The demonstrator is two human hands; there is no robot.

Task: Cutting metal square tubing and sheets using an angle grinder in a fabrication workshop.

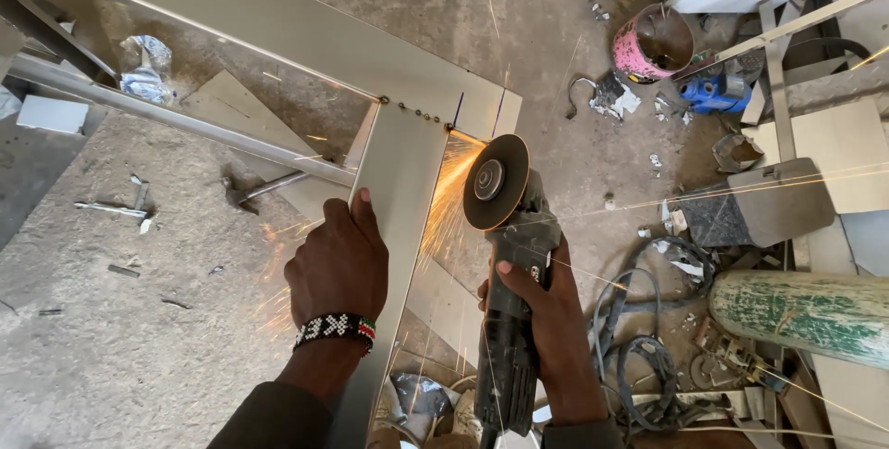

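Head view: right hand point(546, 319) grips grey angle grinder point(507, 319), sparking on steel frame point(398, 180); left hand point(338, 264) clasps frame; pink can point(651, 43) beyond.

Even, soft daylight with faint shadows; sparks point(446, 192) glare orange (edges bend slightly), focus sharp.

Grinder point(505, 301) right of frame point(394, 180); cylinder point(801, 312) far right.

Sparking grinder point(505, 255) against steel frame point(398, 171)
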